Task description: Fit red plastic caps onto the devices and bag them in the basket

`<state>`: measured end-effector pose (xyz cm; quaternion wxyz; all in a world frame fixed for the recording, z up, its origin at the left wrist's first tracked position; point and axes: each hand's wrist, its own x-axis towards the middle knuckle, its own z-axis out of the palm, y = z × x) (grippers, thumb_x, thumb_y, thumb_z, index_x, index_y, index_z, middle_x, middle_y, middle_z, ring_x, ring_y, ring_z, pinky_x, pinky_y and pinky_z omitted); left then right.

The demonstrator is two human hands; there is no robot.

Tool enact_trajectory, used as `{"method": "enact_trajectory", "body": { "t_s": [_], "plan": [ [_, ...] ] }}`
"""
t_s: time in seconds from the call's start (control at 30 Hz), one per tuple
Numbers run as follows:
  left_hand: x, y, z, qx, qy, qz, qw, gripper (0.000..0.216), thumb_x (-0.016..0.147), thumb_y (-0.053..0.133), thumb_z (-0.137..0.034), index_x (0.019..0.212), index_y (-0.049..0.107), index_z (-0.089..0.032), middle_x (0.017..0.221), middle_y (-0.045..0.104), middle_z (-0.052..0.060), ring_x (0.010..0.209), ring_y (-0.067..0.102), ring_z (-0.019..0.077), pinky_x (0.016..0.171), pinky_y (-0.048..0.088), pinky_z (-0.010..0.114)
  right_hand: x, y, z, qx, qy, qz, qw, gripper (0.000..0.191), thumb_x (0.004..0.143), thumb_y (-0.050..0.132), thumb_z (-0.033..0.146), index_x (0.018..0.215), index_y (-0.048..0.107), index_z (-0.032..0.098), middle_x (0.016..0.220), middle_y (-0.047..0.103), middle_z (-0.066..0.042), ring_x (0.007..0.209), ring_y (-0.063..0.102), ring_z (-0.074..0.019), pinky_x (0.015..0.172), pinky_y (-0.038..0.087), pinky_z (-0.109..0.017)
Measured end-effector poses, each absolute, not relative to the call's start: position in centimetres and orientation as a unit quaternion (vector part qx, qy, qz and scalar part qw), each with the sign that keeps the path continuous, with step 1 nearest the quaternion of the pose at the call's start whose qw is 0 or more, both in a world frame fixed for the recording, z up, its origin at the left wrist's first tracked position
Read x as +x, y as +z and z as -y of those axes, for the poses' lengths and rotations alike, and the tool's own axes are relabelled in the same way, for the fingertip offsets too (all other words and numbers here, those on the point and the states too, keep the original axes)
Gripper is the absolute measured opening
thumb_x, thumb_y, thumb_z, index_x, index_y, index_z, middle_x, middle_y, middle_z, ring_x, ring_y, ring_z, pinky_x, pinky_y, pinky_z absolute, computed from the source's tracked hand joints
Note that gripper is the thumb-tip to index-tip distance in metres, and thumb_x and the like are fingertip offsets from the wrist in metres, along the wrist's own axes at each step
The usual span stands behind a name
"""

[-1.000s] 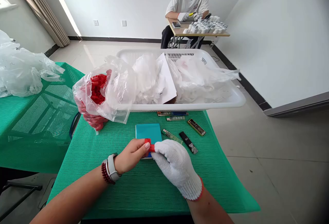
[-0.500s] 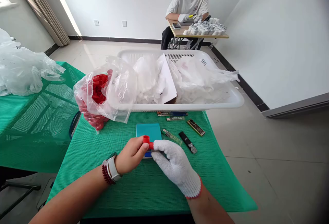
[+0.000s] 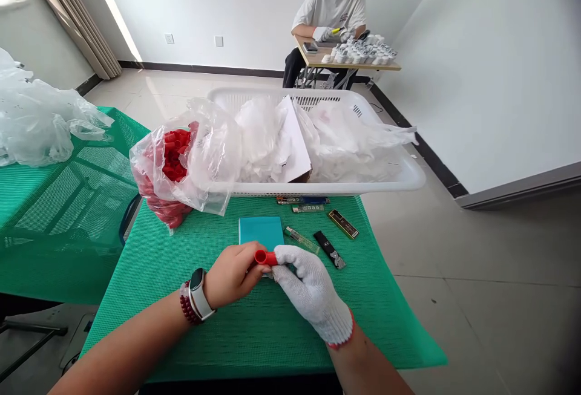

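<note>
A small red plastic pipe fitting [image 3: 265, 257], tube-shaped with an open round end facing me, is held between my two hands above the table. My bare left hand [image 3: 236, 269], with a watch on its wrist, grips the fitting's left side. In a white knitted glove, my right hand [image 3: 308, 289] pinches the other end between thumb and fingers. Just behind the hands lies a flat turquoise box or pad [image 3: 261, 231], partly hidden by them. More red fittings [image 3: 176, 156] fill a clear plastic bag [image 3: 213, 153] at the back left of the table.
A white plastic basket [image 3: 363, 187] with plastic bags and a cardboard piece stands behind. To the right lie a black-handled cutter [image 3: 330, 250], a green clear blade case [image 3: 302, 239] and a black-gold pack [image 3: 344, 224]. Another person [image 3: 333, 11] sits at a far table with white parts.
The red fitting has been turned in my hands: its round opening pointed up before and now faces toward me. My hands stay in nearly the same place.
</note>
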<state>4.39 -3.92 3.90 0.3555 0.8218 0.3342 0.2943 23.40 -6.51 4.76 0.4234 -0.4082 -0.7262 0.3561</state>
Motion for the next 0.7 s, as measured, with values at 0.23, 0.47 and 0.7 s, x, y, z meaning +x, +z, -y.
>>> {"method": "enact_trajectory", "body": {
  "t_s": [0.23, 0.47, 0.7],
  "plan": [
    [4.7, 4.5, 3.7, 0.767, 0.286, -0.399, 0.413, 0.055, 0.104, 0.020, -0.054, 0.070, 0.044, -0.019, 0.064, 0.047, -0.001, 0.057, 0.040, 0.0126, 0.057, 0.032, 0.026, 23.6, 2.8, 6.2, -0.371, 0.038, 0.821, 0.433, 0.031, 0.091, 0.061, 0.014, 0.122, 0.058, 0.019, 0.094, 0.073, -0.008, 0.085, 0.070, -0.0211, 0.074, 0.057, -0.034],
    [4.7, 4.5, 3.5, 0.798, 0.293, -0.354, 0.389, 0.046, 0.104, 0.030, -0.052, 0.087, 0.055, -0.017, 0.077, 0.060, 0.003, 0.065, 0.052, 0.0142, 0.060, 0.039, 0.026, 23.3, 4.5, 6.5, -0.398, 0.317, 0.737, 0.445, 0.011, 0.097, 0.054, 0.017, 0.104, 0.061, 0.021, 0.082, 0.066, -0.001, 0.070, 0.062, -0.0127, 0.065, 0.053, -0.025],
    [4.5, 4.3, 4.1, 0.848, 0.327, -0.327, 0.259, 0.038, 0.104, 0.033, -0.046, 0.088, 0.054, -0.018, 0.068, 0.060, 0.002, 0.055, 0.050, 0.0135, 0.053, 0.034, 0.025, 23.2, 5.1, 6.6, -0.393, 0.364, 0.716, 0.448, 0.007, 0.097, 0.055, 0.020, 0.094, 0.062, 0.020, 0.074, 0.060, 0.002, 0.064, 0.055, -0.0103, 0.059, 0.047, -0.023]
  ]
}}
